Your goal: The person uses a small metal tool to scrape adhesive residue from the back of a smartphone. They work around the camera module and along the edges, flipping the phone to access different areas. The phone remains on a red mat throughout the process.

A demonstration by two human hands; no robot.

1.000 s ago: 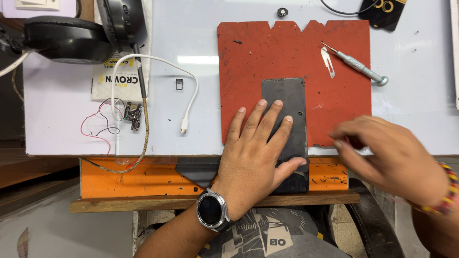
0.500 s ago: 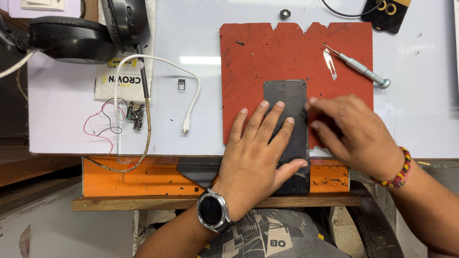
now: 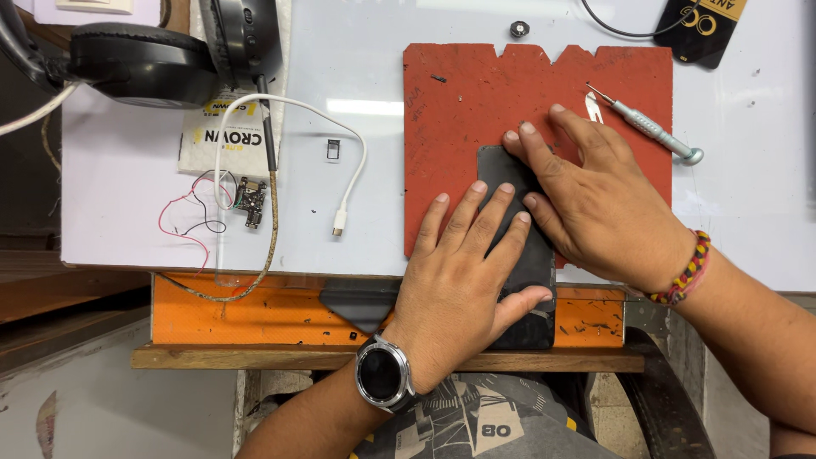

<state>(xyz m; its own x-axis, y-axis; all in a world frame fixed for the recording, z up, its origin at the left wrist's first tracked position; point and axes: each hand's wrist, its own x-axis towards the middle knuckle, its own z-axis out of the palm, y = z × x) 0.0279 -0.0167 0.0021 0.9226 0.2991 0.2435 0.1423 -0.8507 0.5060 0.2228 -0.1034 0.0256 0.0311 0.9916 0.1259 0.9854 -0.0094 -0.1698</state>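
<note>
A dark flat phone (image 3: 520, 255) lies face down on the lower edge of a red work mat (image 3: 476, 110), its near end overhanging the white table (image 3: 382, 51) toward the orange board (image 3: 255, 310) below. The left hand (image 3: 459, 280), wearing a wristwatch (image 3: 382, 375), rests flat on the phone with fingers spread, pressing rather than gripping. The right hand (image 3: 595, 200), with a beaded bracelet (image 3: 682, 270), lies palm down over the phone's upper right part, fingers extended onto the mat; neither hand encloses anything. A small screwdriver (image 3: 653, 127) lies just beyond the right fingertips. A white cable (image 3: 344, 183) and a small circuit board (image 3: 251, 201) lie well to the left.
</note>
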